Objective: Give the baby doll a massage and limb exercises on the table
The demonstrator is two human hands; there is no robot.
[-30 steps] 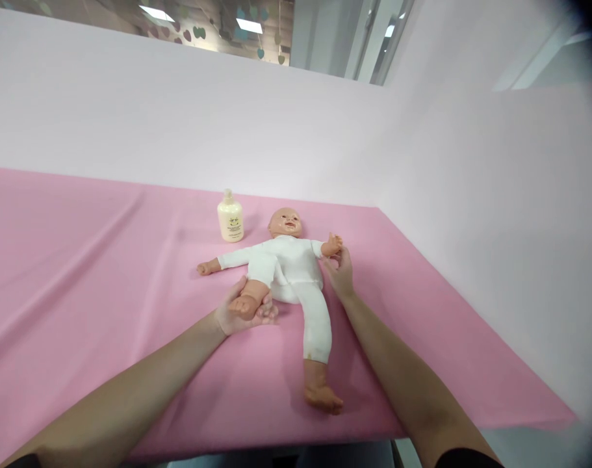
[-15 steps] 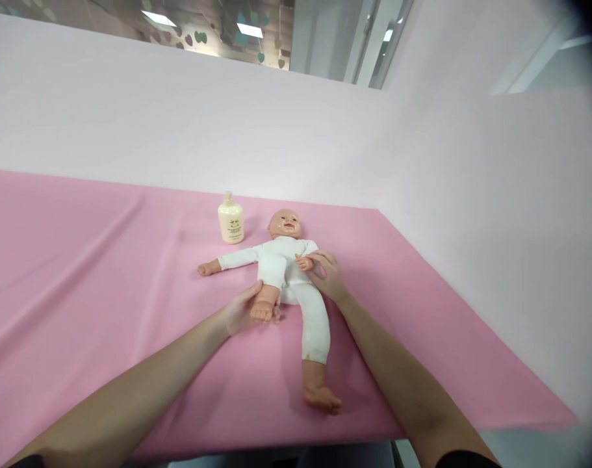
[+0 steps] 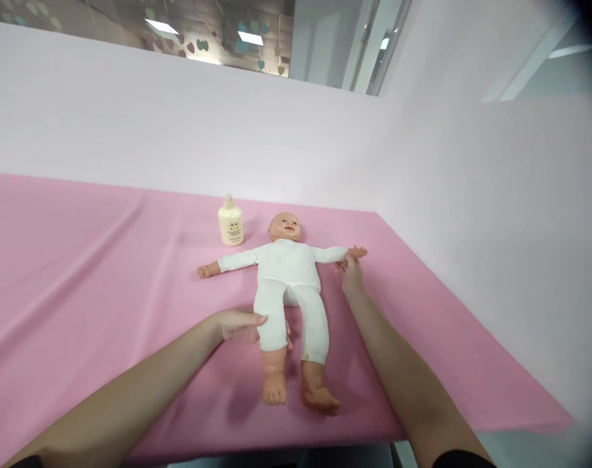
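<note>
Apparently midway: toward the counter's (image 3: 422, 299) front edge, my left hand (image 3: 241, 324) grasps the doll's (image 3: 290, 263) extended leg (image 3: 275, 315), my right hand (image 3: 352, 273) its outstretched wrist (image 3: 350, 251); release remains.

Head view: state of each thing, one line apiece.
Baby doll: on its back, arms spread, legs pointing toward the wearer.
Left hand: closed around one leg of the doll, thumb on top.
Right hand: holding the doll by the wrist.
Cream-coloured bottle: upright.
Pink cloth: spread out, creased on the left side.
Ceiling lights: lit.
</note>
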